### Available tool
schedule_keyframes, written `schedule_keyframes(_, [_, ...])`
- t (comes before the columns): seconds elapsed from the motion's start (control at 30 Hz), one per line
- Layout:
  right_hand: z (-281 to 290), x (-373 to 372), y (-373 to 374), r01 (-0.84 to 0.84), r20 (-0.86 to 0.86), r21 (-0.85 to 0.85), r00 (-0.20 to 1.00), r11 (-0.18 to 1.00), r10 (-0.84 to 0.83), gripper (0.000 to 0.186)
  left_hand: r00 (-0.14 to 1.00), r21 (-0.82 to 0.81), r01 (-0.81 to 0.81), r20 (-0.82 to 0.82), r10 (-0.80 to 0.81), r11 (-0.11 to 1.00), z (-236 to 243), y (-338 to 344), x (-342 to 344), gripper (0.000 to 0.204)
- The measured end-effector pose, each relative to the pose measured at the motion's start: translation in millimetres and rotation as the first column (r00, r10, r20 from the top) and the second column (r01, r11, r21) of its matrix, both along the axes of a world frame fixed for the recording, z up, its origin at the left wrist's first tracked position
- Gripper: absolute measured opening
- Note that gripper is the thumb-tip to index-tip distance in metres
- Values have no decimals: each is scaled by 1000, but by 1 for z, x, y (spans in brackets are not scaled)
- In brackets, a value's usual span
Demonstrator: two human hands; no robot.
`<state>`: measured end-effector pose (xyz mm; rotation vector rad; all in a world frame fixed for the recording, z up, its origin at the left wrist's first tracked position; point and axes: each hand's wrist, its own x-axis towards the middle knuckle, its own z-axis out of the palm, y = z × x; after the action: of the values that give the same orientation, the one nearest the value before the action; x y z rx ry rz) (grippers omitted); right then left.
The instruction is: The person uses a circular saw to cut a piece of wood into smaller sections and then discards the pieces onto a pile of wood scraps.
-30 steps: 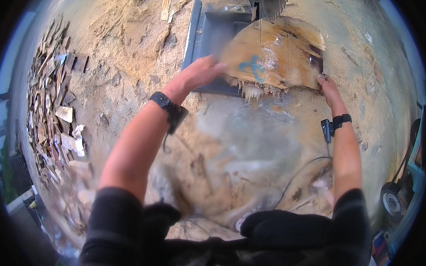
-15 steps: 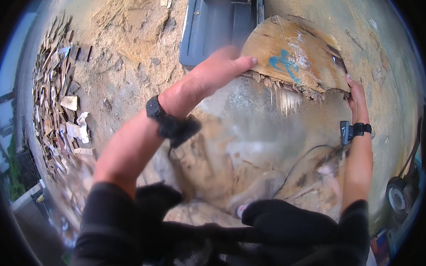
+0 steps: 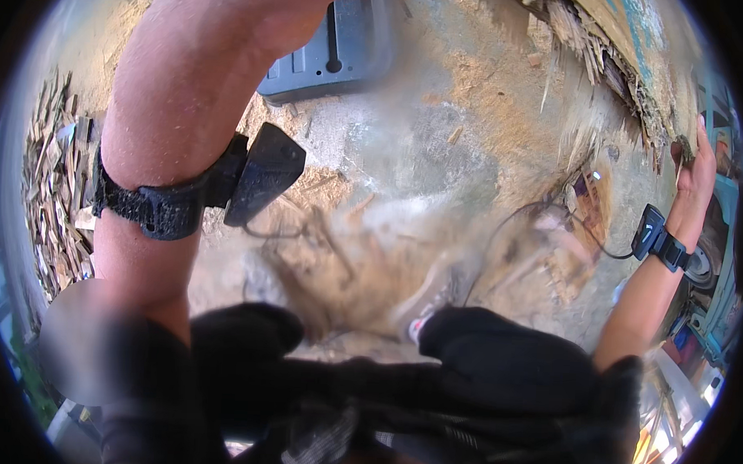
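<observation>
The person's right hand [image 3: 697,174] has its fingers clamped on the lower corner of a broken wooden board [image 3: 664,54]. The board rises above and to the left of those fingers, tilted, its splintered edge facing down and left, with blue paint near the top. The left hand [image 3: 321,1] is mostly cut off by the upper edge of the view, so whether its fingers are apart or together cannot be told. Just below it lies a blue-grey plastic piece [image 3: 357,60] with a dark slot, on the dusty ground [image 3: 422,176]. Well to the left of the right fingers, beyond the left forearm, is a pile of wood scraps [image 3: 50,180]. Below and right of the right fingers stands a wheel [image 3: 702,268], partly hidden by the forearm.
</observation>
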<state>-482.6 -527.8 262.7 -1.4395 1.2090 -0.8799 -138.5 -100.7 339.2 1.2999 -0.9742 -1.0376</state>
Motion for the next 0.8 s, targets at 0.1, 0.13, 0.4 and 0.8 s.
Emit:
schedule_keyframes(0.1, [-18, 10, 31, -154, -86, -15, 985, 988, 152, 29, 985, 110, -52, 171, 33, 993, -50, -18, 46, 31])
schedule_keyframes(0.13, [-41, 19, 41, -81, -213, 30, 973, 996, 86, 32, 939, 167, -195, 316, 135, 966, -84, -16, 53, 22])
schedule_keyframes(0.4, [-107, 47, 65, -562, -927, -87, 347, 822, 139, 53, 681, 585, -421, 709, -184, 693, -227, 90, 114, 59])
schedule_keyframes(0.8, [-138, 172, 158, -804, -810, -34, 370, 593, 455, 60, 871, 704, -251, 463, -162, 664, -219, 179, 142, 44])
